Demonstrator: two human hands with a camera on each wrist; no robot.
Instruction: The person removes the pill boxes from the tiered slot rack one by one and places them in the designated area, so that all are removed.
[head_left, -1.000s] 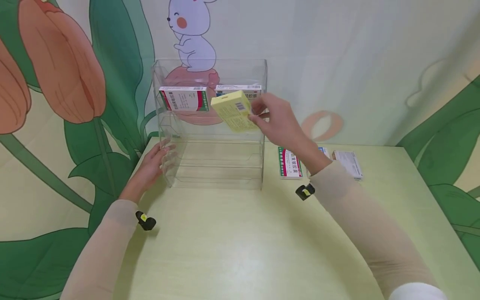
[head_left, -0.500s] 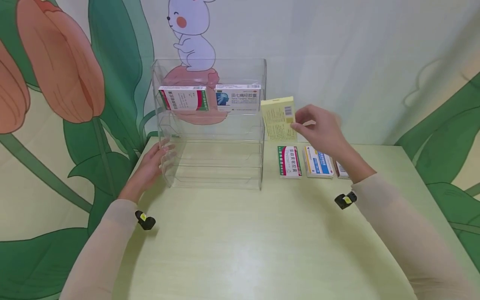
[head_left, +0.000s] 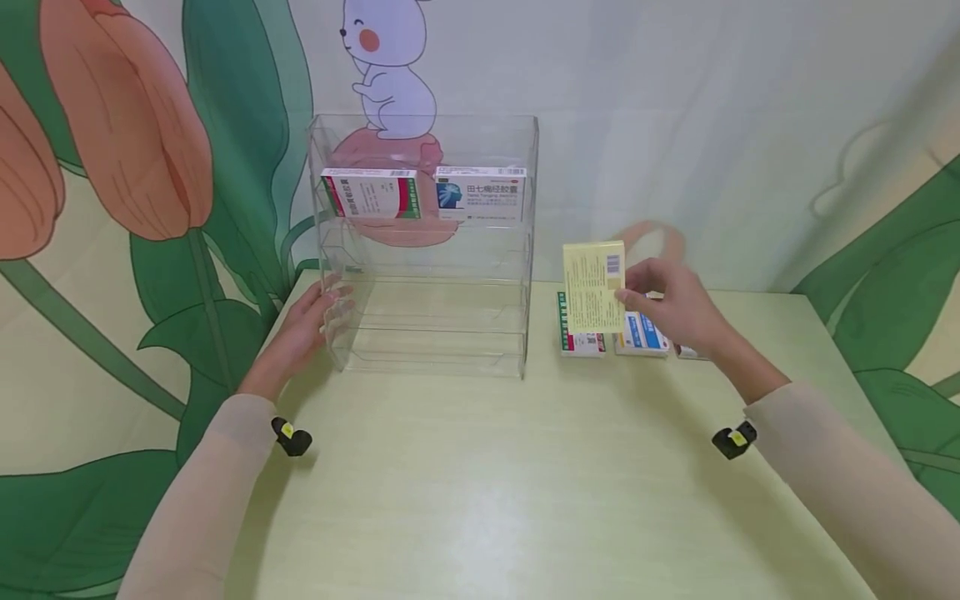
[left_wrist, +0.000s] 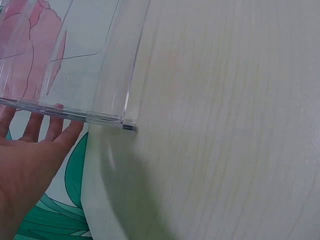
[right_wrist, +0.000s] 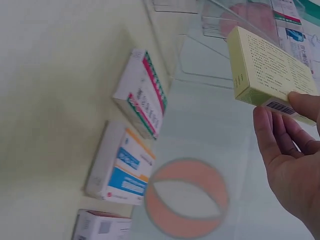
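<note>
My right hand (head_left: pixel 678 304) pinches a pale yellow medicine box (head_left: pixel 592 287) by its edge, thumb on the printed face. It hangs upright to the right of a clear acrylic rack (head_left: pixel 431 332), overlapping a green, red and white medicine box (head_left: pixel 581 343) in the head view. At the rack's left side, my left hand (head_left: pixel 303 321) rests its extended fingers against the panel; in the left wrist view the fingertips (left_wrist: pixel 75 127) meet the panel's edge. The rack's upper tier bears a red-and-green medicine box (head_left: pixel 371 196) and a white-and-blue one (head_left: pixel 480 198).
Beside the green, red and white box lie a blue-and-orange medicine box (right_wrist: pixel 127 165) and a third box (right_wrist: pixel 102 227), partly hidden by the right hand in the head view. A patterned cloth (head_left: pixel 720 150) hangs behind the pale table (head_left: pixel 480 467).
My right hand has carried the yellow box from in front of the rack's upper tier rightward and down, uncovering the white-and-blue box. My left hand has stayed at the rack's side.
</note>
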